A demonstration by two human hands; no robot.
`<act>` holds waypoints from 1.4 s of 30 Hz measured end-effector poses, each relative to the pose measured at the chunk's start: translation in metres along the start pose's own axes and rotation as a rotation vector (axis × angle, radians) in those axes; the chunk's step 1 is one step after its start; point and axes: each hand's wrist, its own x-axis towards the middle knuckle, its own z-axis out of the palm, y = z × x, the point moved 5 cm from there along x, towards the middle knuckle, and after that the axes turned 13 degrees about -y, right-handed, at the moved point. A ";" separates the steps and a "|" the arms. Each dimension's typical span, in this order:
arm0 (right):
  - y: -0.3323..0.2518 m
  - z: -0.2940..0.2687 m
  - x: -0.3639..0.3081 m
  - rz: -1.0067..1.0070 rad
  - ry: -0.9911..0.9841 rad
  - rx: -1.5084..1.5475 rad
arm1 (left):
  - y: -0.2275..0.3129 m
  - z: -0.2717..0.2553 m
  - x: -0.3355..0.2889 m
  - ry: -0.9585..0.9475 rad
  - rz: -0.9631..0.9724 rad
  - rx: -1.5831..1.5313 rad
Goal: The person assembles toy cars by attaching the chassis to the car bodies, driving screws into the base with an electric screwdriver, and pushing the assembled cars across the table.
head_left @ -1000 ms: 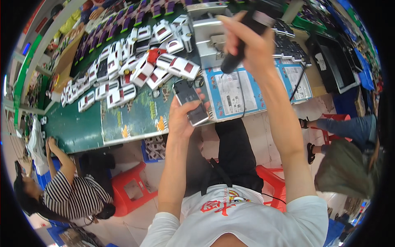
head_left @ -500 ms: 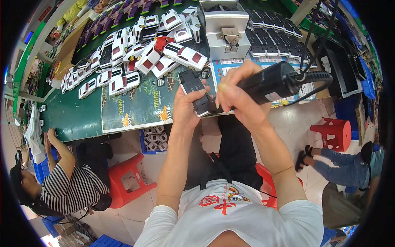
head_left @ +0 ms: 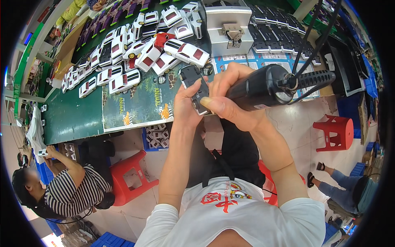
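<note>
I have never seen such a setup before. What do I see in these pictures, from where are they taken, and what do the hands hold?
There is no robot here: these are a person's own bare hands. The view comes from a wide fisheye camera worn on the head and looking down, so straight edges appear curved. Left in the picture is the person's left.

The left hand holds a toy car with its black underside showing. The right hand grips a black cylindrical tool with a cable at its end; its tip is hidden.

On the green table lies a heap of white toy cars, beside a metal fixture. Right of that are rows of black parts.
</note>
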 end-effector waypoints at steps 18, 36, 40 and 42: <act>-0.035 -0.022 -0.015 -0.134 -0.042 0.194 | 0.052 0.021 -0.008 -0.358 -0.114 0.954; -0.037 -0.128 -0.070 -0.019 0.255 -0.113 | 0.271 -0.079 -0.108 0.275 -0.031 2.611; -0.037 -0.147 -0.072 0.050 0.451 -0.232 | 0.158 0.031 -0.072 -0.219 0.313 2.056; -0.046 -0.151 -0.072 0.041 0.479 -0.292 | 0.097 0.079 -0.041 -0.433 0.379 1.837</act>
